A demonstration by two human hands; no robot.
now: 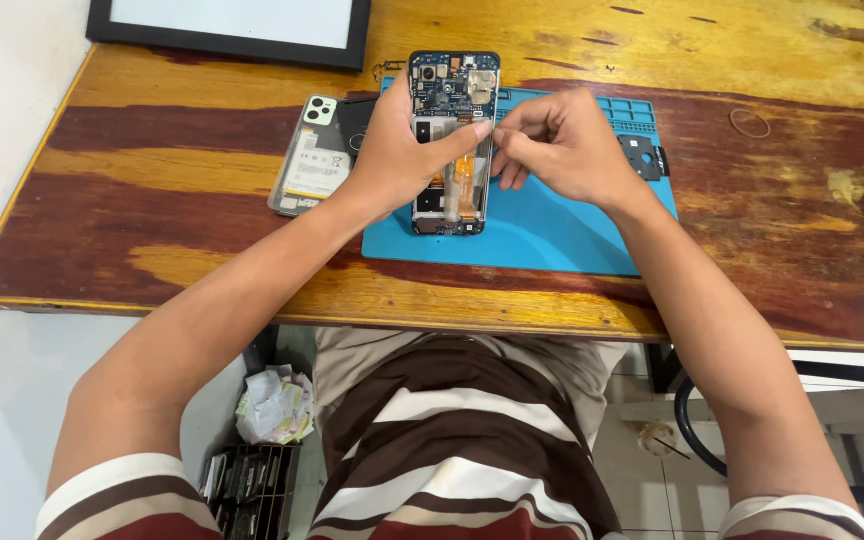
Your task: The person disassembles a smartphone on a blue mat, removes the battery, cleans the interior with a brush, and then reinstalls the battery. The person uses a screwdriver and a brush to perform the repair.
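The opened phone (453,140) is held up just over the far left part of the blue work mat (552,225), its back off and the circuit board and inner parts showing. It looks light and rigid as a slab, but delicate inside: the bare board, the thin orange flex strip running down its middle and the small connectors would likely bend or tear under pressure, so the safe hold is on the frame edges rather than on anything within.

The left hand (402,150) does roughly that. It comes in from the mat's left side, forearm stretched across the wooden table (192,190), fingers wrapped behind the phone and the thumb laid across its front, closed firmly on the body. The right hand (562,145) hangs over the mat's middle, wrist bent down, fingertips pinched together at the phone's right edge; whether a small tool or part sits in that pinch I cannot tell (nothing shows between the fingers).

Left of the mat lies a removed back cover (310,155), face down. On the mat's right end rests a small dark part (642,155). Beyond the mat, at the table's far edge, sits a black-framed panel (237,25), and well to the mat's right a thin ring (749,122).
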